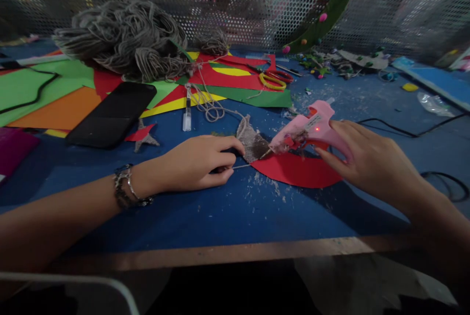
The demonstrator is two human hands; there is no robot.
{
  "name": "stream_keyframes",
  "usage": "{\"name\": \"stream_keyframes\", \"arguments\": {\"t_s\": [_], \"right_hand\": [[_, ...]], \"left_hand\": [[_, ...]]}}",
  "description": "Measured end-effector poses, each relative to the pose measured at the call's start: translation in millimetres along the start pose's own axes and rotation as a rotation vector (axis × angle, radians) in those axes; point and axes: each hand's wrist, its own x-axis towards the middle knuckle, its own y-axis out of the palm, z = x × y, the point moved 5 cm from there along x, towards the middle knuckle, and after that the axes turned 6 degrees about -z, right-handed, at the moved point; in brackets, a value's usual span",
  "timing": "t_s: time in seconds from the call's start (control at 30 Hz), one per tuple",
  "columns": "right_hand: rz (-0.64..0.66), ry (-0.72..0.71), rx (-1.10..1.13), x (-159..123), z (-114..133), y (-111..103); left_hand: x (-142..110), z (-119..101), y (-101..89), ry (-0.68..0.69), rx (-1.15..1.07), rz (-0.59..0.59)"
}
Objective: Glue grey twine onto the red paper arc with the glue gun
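Observation:
My right hand (374,163) is wrapped round the handle of a pink hot glue gun (323,122), whose small red light is lit. Its nozzle points left and down at a red crescent-shaped cutout (297,170). Grey yarn (251,141) covers the left end of that cutout. My left hand (201,163) rests beside the wrapped end with curled fingers, pinching the grey yarn strand that runs to the cutout. From the wrapped part another strand leads back to a loose loop of yarn (211,109). Some of the left fingertips are hidden.
A big grey yarn heap (128,41) lies on coloured sheets at the back left. Nearer are a black phone (113,114), a small star (145,136) and a clear-capped pen (187,109). Yellow-and-red-handled scissors (273,81) lie behind. Black cord (389,126) crosses the right side.

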Motion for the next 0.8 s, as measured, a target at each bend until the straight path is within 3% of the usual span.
{"name": "stream_keyframes", "arguments": {"t_s": [0.27,0.8], "right_hand": [[-0.013,0.022,-0.012,-2.5,-6.0,-1.2],[-0.113,-0.071,-0.115,-2.1,-10.3,-6.5]], "left_hand": [[-0.1,-0.1,-0.1,-0.005,-0.002,-0.001],[-0.6,0.4,0.6,-0.018,-0.018,0.007]]}}
